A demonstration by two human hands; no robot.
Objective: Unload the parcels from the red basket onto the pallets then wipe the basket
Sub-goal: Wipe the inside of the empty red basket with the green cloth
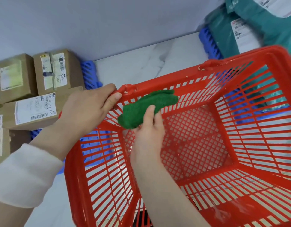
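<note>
Legible text on two parcels only.
Handwritten "8732" on upright cardboard box [59,71]; white label [35,110] on the flat box reads roughly "505 101 16 6A1". Teal bags' [223,30] labels too blurred.

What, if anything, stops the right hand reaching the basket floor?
Nothing visible, so probably yes: the right hand is inside the basket, holding the cloth against a wall; the floor is bare, and the left hand grips the basket.

Items shown: one red basket [182,76]; one green cloth [141,108]; two hands, left hand [85,108] and right hand [148,131]; two blue pallets [89,74]; at least four cardboard boxes [56,71]; two teal mailer bags [223,30].
</note>
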